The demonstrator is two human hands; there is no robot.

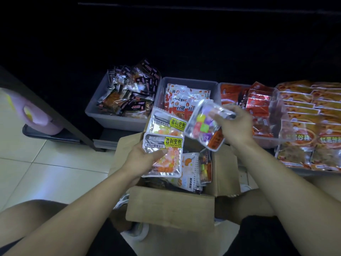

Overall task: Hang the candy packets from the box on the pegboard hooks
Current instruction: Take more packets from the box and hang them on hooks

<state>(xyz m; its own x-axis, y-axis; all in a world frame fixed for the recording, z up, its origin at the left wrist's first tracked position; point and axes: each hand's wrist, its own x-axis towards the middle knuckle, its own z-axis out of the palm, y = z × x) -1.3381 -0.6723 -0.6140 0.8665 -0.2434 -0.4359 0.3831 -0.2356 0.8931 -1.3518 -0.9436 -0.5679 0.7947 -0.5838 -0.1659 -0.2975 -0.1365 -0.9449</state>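
Cardboard box (171, 206) sits open on the tiled floor (36, 163) between the person's knees, more packets still inside it. Left hand (142, 156) holds a small stack of silver packets with yellow labels and orange-yellow candies (162, 157), thumb on the front, fingers behind; a second one (166, 124) sticks out above. Right hand (232, 124) pinches a clear packet of purple, green and yellow candies (201, 124) by one end, tilted over the box. Both grips closed on packets.

Progress, as a guess: early, the collecting stage. Packets are only being pulled out and sorted in hand. No pegboard or hooks visible; upper half of the view is too dark to tell. Nothing seen hung yet. Left to do: lift the held packets to the hooks, thread the hang holes, then go back for the rest.

Behind the box, grey bins (118, 119) and a clear bin (276, 115) hold other snack packs, and big red-orange bags (313, 126) lie at right.
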